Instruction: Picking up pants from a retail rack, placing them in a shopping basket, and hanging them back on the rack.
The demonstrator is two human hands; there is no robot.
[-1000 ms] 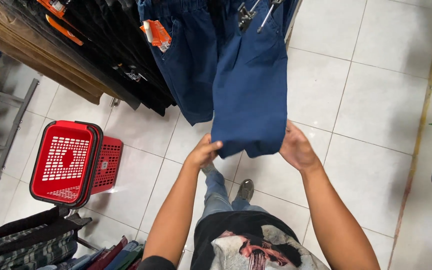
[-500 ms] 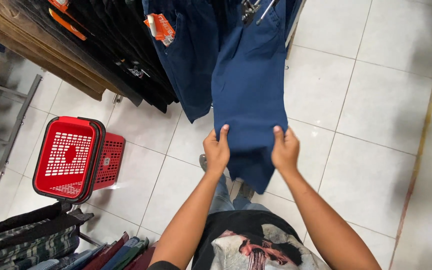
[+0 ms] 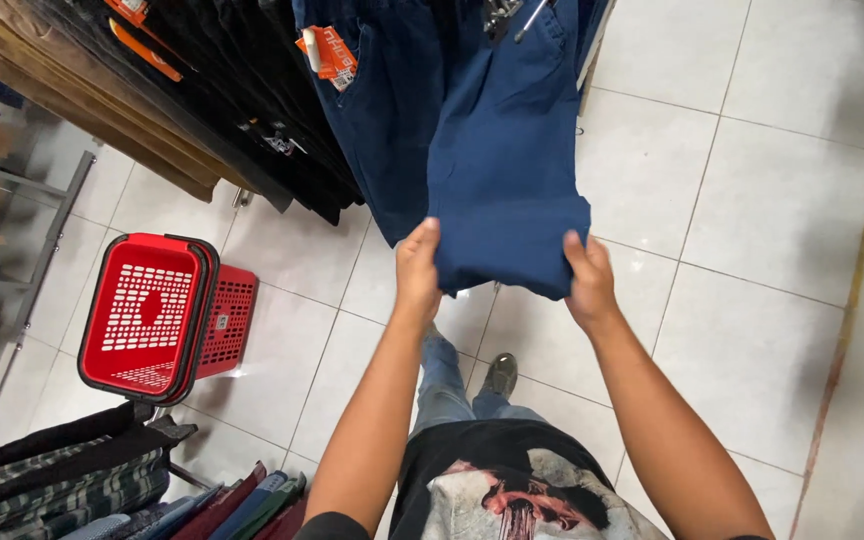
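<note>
2 hands — left hand [image 3: 419, 262], right hand [image 3: 586, 277] — on blue trousers [image 3: 502, 170]

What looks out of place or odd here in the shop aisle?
The red baskets lie tipped on their side on the floor tiles instead of standing upright. Otherwise nothing stands out: both hands, left hand and right hand, grip the hanging blue garment.

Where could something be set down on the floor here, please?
Bare white tiles lie right of the blue trousers, and more between the red baskets and the person's shoes. It is crowded along the left clothes rack and lower-left garments.
</note>
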